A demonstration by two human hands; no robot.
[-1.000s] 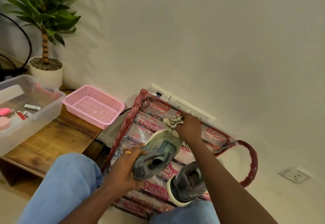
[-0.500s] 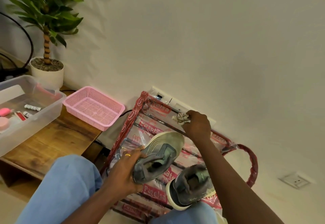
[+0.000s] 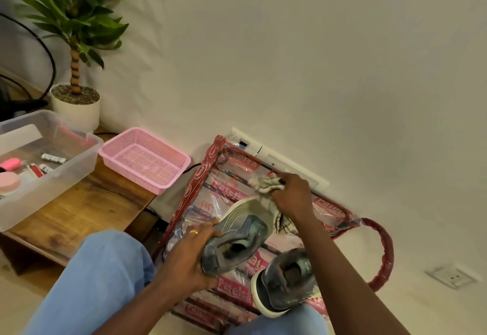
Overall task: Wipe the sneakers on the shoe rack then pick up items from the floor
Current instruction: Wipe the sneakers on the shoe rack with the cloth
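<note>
My left hand (image 3: 189, 258) grips a grey sneaker (image 3: 237, 240) by its heel and side, holding it above the red plastic-wrapped shoe rack (image 3: 208, 166). My right hand (image 3: 292, 197) clutches a pale crumpled cloth (image 3: 264, 186) against the sneaker's white toe. A second grey sneaker (image 3: 284, 282) with a white sole lies on the rack below my right forearm, partly hidden by it.
To the left stands a low wooden table (image 3: 79, 211) bearing an empty pink basket (image 3: 145, 159), a clear plastic bin (image 3: 52, 176) with small items, and a potted plant (image 3: 75, 97). A white power strip (image 3: 276, 162) runs along the wall behind the rack. My blue-trousered knees fill the foreground.
My right hand with the cloth lifted away toward the rack's back edge, then came back down onto the sneaker's toe. The left hand keeps the sneaker in the same spot.
</note>
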